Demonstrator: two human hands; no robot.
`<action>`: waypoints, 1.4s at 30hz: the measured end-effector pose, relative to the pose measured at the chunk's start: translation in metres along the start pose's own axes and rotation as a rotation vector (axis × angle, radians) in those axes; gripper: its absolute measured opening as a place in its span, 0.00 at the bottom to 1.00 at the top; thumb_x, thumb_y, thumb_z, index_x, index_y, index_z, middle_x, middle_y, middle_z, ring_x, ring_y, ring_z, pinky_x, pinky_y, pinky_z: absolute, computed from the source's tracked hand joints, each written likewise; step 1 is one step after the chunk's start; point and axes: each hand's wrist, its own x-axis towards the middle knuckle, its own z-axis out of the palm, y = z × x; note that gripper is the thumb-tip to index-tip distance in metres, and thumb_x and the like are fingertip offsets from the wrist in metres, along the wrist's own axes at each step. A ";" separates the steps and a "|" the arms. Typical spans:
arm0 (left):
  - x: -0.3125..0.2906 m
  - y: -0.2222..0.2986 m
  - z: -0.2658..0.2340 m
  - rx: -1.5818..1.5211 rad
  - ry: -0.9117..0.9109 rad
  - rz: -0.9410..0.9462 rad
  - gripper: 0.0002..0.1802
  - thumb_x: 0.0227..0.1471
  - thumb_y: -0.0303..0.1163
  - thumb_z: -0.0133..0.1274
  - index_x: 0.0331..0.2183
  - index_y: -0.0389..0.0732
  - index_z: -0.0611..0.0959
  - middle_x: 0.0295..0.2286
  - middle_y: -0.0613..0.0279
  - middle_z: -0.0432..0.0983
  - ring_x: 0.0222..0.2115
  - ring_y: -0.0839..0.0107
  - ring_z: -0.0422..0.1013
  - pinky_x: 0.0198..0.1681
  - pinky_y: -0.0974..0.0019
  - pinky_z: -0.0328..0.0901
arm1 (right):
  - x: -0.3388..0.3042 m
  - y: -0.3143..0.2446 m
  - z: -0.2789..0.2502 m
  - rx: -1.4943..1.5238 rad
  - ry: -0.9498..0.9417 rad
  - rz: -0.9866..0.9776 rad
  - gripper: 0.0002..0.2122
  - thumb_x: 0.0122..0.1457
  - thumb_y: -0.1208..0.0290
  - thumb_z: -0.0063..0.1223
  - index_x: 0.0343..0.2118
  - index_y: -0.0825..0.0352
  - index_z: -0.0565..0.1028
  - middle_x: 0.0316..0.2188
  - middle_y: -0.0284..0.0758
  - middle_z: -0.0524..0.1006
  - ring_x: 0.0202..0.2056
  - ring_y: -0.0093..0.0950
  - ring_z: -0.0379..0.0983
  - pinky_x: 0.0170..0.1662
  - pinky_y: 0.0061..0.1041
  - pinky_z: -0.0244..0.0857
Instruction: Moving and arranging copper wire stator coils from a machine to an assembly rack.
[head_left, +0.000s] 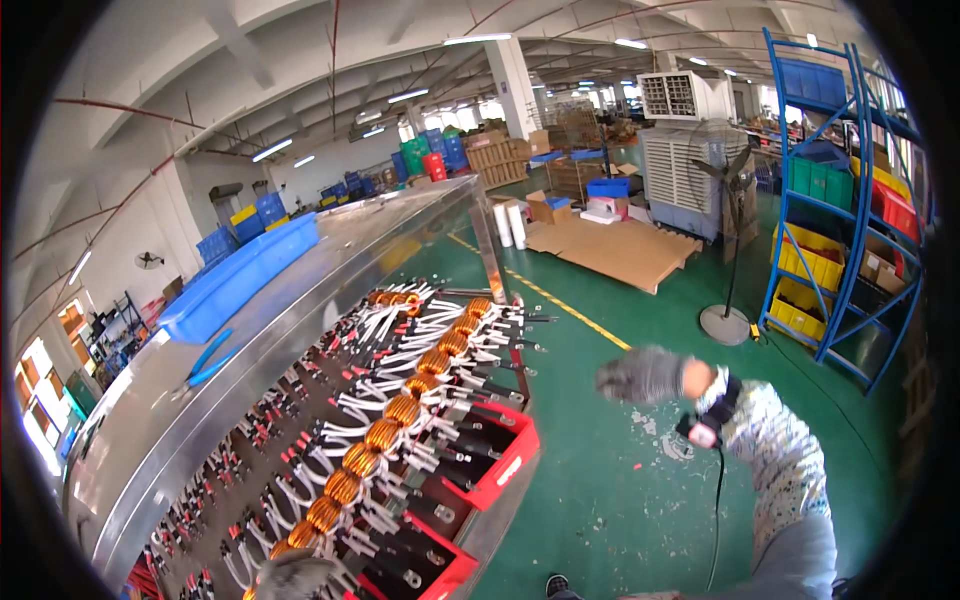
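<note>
A row of copper-wound ring coils (382,435) with white-sleeved leads runs along the near shelf of a metal workbench. My left hand (293,577), in a grey glove, is at the lower edge beside the nearest coils. Its fingers are hidden, so any hold on a coil does not show. My right hand (645,375), also in a grey glove, is out over the green floor to the right, apart from the bench. Motion smears its fingers, and no held thing can be made out. A black strap with a small cabled device (700,430) is on my right wrist.
Red bins (505,462) with black ring-ended cables stand along the shelf edge. On the bench top are a blue tray (240,282) and blue-handled pliers (208,362). A pedestal fan (727,318) and a blue rack (840,215) with coloured bins stand right.
</note>
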 end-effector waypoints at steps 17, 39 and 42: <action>0.159 -0.118 -0.009 0.429 0.417 -0.502 0.23 0.58 0.39 0.42 0.53 0.40 0.67 0.47 0.56 0.67 0.47 0.66 0.64 0.51 0.63 0.58 | 0.376 0.170 -0.052 0.596 0.555 0.116 0.36 0.41 0.55 0.60 0.50 0.76 0.63 0.48 0.52 0.67 0.50 0.43 0.65 0.51 0.30 0.59; 0.210 -0.110 0.048 1.100 0.530 -0.656 0.22 0.52 0.52 0.45 0.28 0.41 0.77 0.28 0.50 0.71 0.34 0.53 0.66 0.40 0.54 0.58 | 0.416 0.196 -0.035 1.192 0.444 -0.203 0.24 0.35 0.72 0.58 0.41 0.72 0.70 0.32 0.44 0.75 0.34 0.38 0.71 0.41 0.28 0.65; 0.201 -0.107 0.046 1.116 0.463 -0.511 0.18 0.54 0.47 0.44 0.34 0.43 0.77 0.32 0.52 0.69 0.37 0.55 0.64 0.44 0.56 0.57 | 0.412 0.198 -0.028 1.221 0.500 -0.244 0.24 0.37 0.74 0.57 0.42 0.72 0.68 0.28 0.40 0.75 0.30 0.30 0.70 0.37 0.26 0.66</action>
